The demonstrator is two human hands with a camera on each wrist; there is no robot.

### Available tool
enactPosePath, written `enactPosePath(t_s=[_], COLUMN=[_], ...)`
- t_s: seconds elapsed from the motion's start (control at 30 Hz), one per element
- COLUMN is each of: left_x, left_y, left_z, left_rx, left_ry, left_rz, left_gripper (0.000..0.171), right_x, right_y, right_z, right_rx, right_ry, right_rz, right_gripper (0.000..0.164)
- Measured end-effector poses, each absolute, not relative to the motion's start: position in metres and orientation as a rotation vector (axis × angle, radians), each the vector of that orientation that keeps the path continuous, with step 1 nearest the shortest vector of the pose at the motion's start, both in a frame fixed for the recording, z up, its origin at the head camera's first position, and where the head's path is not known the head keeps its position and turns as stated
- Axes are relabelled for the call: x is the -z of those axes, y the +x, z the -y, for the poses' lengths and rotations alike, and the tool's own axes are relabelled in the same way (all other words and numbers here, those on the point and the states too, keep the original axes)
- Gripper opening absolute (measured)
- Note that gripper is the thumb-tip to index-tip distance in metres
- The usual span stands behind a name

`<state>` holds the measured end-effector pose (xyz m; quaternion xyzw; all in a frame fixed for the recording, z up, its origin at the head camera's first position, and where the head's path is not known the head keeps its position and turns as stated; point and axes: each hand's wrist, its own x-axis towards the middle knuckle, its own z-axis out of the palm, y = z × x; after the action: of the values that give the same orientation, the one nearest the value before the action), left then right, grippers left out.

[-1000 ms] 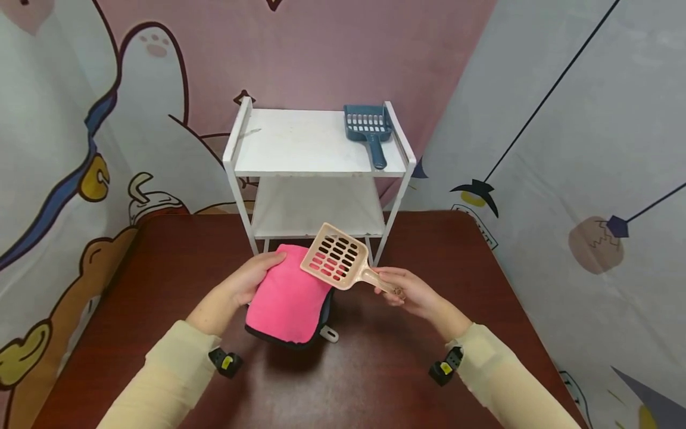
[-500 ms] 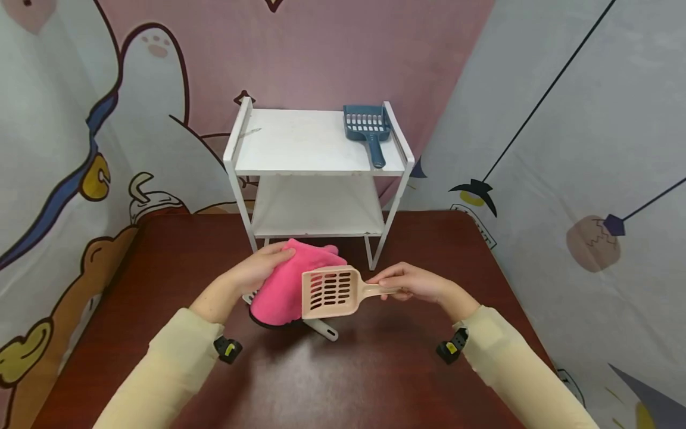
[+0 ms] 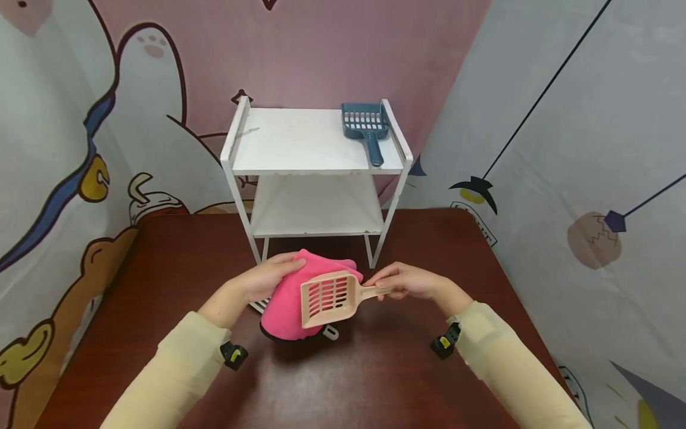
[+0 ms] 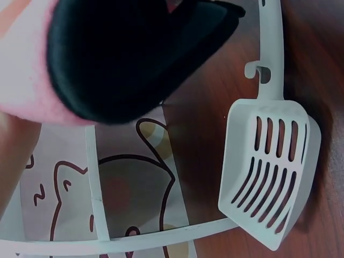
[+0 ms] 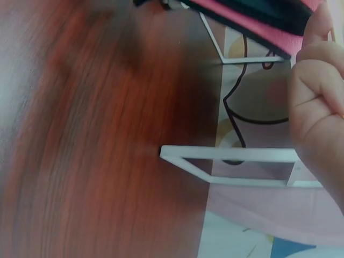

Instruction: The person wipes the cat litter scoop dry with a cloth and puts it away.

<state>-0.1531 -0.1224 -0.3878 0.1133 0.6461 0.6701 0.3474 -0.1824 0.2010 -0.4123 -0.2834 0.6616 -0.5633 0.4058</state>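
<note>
My left hand (image 3: 265,279) grips a pink cloth (image 3: 281,301) with a dark lining by its upper left part, thumb on top. The fingers of my right hand (image 3: 409,281) pinch the handle of a beige litter scoop (image 3: 351,293), whose slotted head lies over the cloth's front. In the left wrist view, the cloth's dark underside (image 4: 113,64) hangs beside a white litter scoop (image 4: 272,86) on the table. From the head camera, most of that white scoop is hidden under the cloth. The right wrist view shows my curled fingers, but not the beige scoop.
A white two-tier rack (image 3: 316,231) stands at the back of the dark wooden table (image 3: 396,369). On its top shelf, at the right, lies a blue litter scoop (image 3: 367,126). Painted walls (image 3: 536,179) close in the table behind and at the sides.
The beige scoop has turned from tilted to nearly level and now sits lower over the cloth. The cloth has bunched at its top and shifted right with my left hand.
</note>
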Motion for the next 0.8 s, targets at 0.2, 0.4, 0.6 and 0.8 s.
enactPosePath(t_s=[0.2,0.4,0.6,0.8], left_x=[0.384,0.382,0.381,0.378], left_y=[-0.15,-0.148,-0.143,-0.134], left_z=[0.132,0.149,0.179,0.215], left_rx=[-1.77,-1.775,-1.821,-1.898], left_ry=[0.293,0.307,0.364,0.42], left_rz=[-1.655,-1.655,-1.638,-1.655], left_gripper=[0.04,0.034,0.023,0.023], right_x=[0.415,0.419,0.42,0.41], right_y=[-0.184,-0.186,-0.187,-0.19], right_z=[-0.216,-0.231,-0.24,-0.235], right_rx=[1.465,1.497,1.516,1.554], right_ry=[-0.659,-0.596,-0.469,-0.46], right_rz=[-1.663,-1.688,-1.745,-1.716], right_gripper=[0.023,0.027,0.027,0.03])
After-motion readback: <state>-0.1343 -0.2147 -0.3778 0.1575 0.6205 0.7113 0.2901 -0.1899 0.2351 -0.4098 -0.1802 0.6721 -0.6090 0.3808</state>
